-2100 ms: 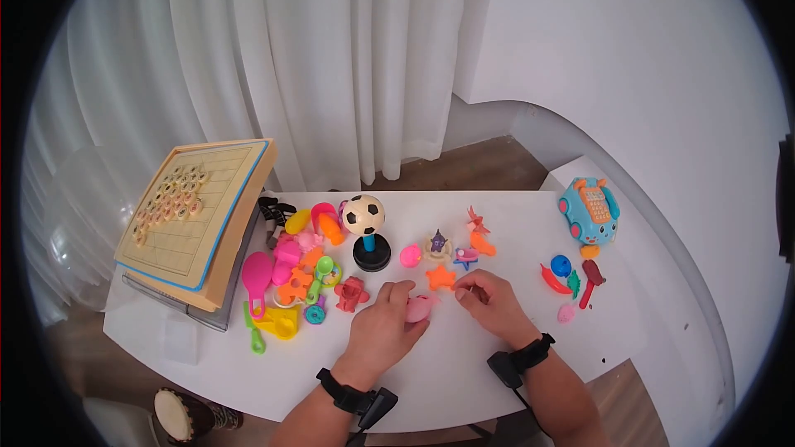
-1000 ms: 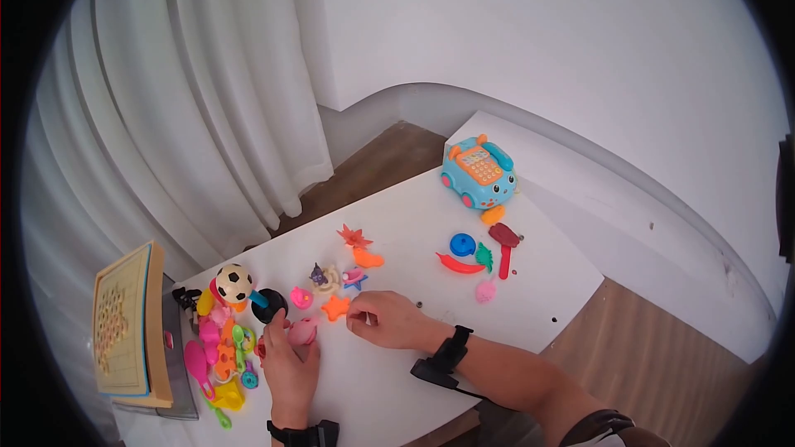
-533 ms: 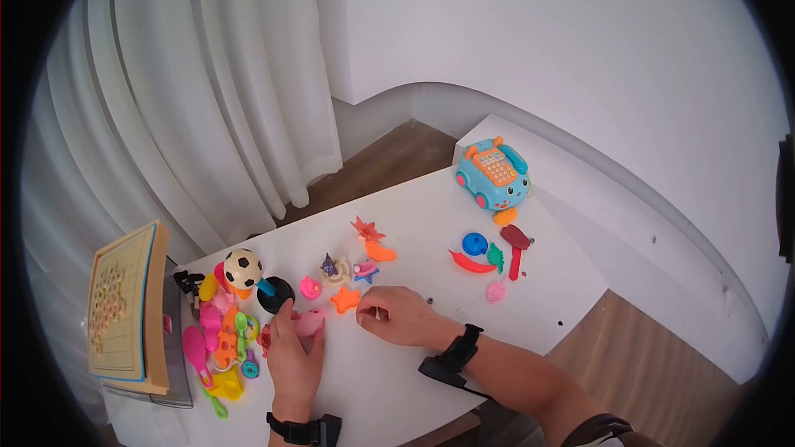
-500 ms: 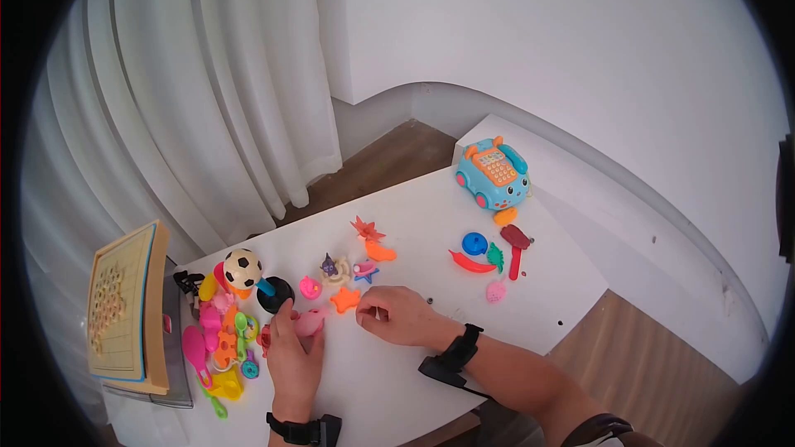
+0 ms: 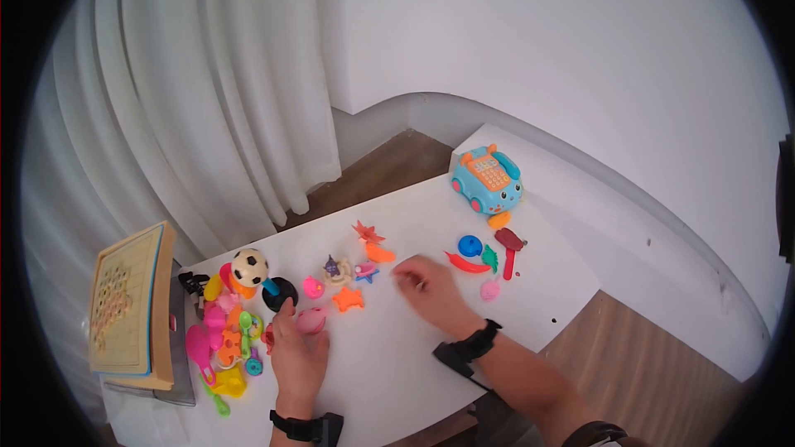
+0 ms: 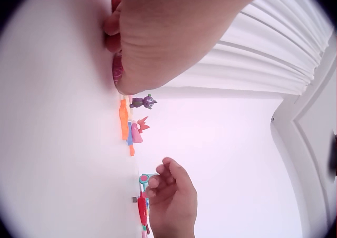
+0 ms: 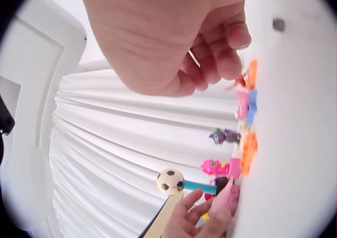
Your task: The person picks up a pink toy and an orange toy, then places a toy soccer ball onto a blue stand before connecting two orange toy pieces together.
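My left hand [image 5: 300,362] rests low on the white table, its fingers and thumb around a rounded pink toy [image 5: 312,320]. In the right wrist view, the pink toy [image 7: 225,198] shows between the left thumb and fingers. A red toy [image 5: 268,338] is partly hidden beside that hand. My right hand [image 5: 429,288] hangs over the table with loosely curled fingers and nothing in them. To its left lie an orange star-like toy [image 5: 349,299], a pink and blue star toy [image 5: 366,272], an orange piece [image 5: 380,252] and a small purple figure [image 5: 333,266].
A football on a black-based stand [image 5: 250,267] rises beyond the left hand. Several colourful toys, including a pink scoop [image 5: 199,346], crowd the left, beside a board-game box [image 5: 132,306]. At the right are a toy phone [image 5: 489,179], a red chili [image 5: 467,262] and a blue piece [image 5: 470,245].
The head view has swung right since the earliest frame. My right hand has moved right and forward, away from the orange star-like toy. The left hand stays at the pink toy.
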